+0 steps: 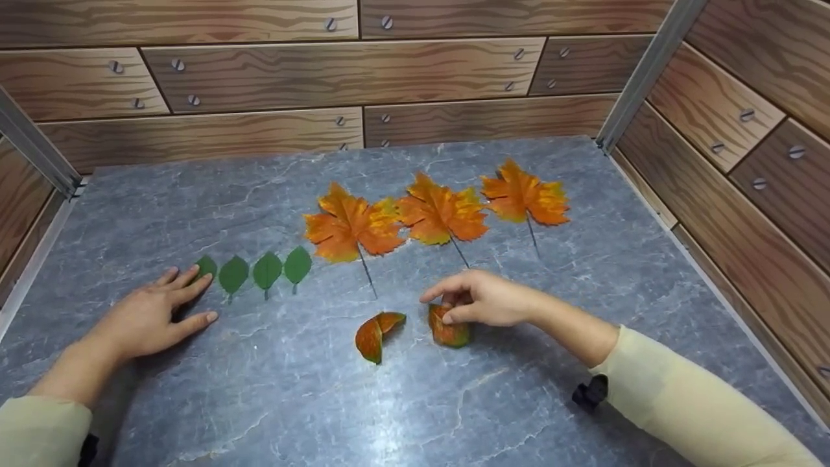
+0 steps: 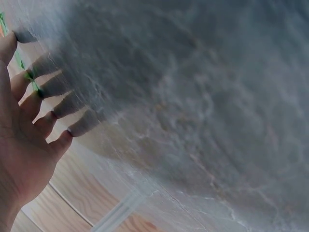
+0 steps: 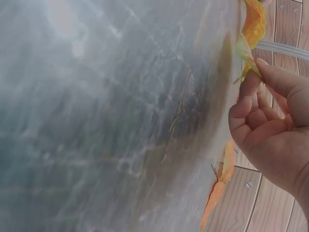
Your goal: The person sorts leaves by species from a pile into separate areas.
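Observation:
My left hand (image 1: 146, 318) lies spread on the tabletop, its fingertips touching the leftmost green leaf (image 1: 207, 264). More green leaves (image 1: 267, 270) continue that row to the right. Between thumb and finger, my right hand (image 1: 489, 299) pinches a curled orange-green leaf (image 1: 452, 332); the right wrist view shows the pinch at the edge of this leaf (image 3: 247, 52). To its left, apart from both hands, sits another curled red-orange leaf (image 1: 369, 338). In the left wrist view, the left hand (image 2: 29, 130) has straight, parted fingers, and the green leaf is mostly hidden.
Three orange maple leaves with thin stems, at left (image 1: 353, 226), middle (image 1: 442, 211) and right (image 1: 525, 196), lie in a slanting row farther back. Wood-patterned panels (image 1: 343, 74) with metal corner posts (image 1: 648, 78) enclose the grey marbled table (image 1: 259, 402).

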A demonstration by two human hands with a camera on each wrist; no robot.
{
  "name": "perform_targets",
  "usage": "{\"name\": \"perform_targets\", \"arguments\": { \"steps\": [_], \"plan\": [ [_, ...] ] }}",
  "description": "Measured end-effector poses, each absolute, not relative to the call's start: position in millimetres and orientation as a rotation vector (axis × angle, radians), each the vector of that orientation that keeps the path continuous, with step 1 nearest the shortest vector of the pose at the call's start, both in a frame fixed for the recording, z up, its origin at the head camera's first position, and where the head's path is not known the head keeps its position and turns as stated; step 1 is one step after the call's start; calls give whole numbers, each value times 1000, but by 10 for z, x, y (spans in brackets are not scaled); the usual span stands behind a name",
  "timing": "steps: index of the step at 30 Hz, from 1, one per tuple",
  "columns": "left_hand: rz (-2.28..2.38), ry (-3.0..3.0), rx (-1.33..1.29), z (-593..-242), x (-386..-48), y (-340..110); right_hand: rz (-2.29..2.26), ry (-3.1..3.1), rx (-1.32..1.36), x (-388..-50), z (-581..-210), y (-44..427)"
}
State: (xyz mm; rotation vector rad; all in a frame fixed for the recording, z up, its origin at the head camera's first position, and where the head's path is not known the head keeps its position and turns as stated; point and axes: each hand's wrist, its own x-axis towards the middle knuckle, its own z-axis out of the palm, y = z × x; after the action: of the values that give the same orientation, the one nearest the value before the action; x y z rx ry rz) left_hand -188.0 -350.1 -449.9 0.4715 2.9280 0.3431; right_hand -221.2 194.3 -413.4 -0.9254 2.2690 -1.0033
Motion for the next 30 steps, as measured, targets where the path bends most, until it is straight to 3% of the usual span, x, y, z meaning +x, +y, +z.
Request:
{"name": "perform_targets", "arguments": {
  "steps": [30],
  "plan": [
    [351,2942,498,-4506,-1878,-3513,-1177,2581,-562,-2339,-4213,2863]
  ]
}}
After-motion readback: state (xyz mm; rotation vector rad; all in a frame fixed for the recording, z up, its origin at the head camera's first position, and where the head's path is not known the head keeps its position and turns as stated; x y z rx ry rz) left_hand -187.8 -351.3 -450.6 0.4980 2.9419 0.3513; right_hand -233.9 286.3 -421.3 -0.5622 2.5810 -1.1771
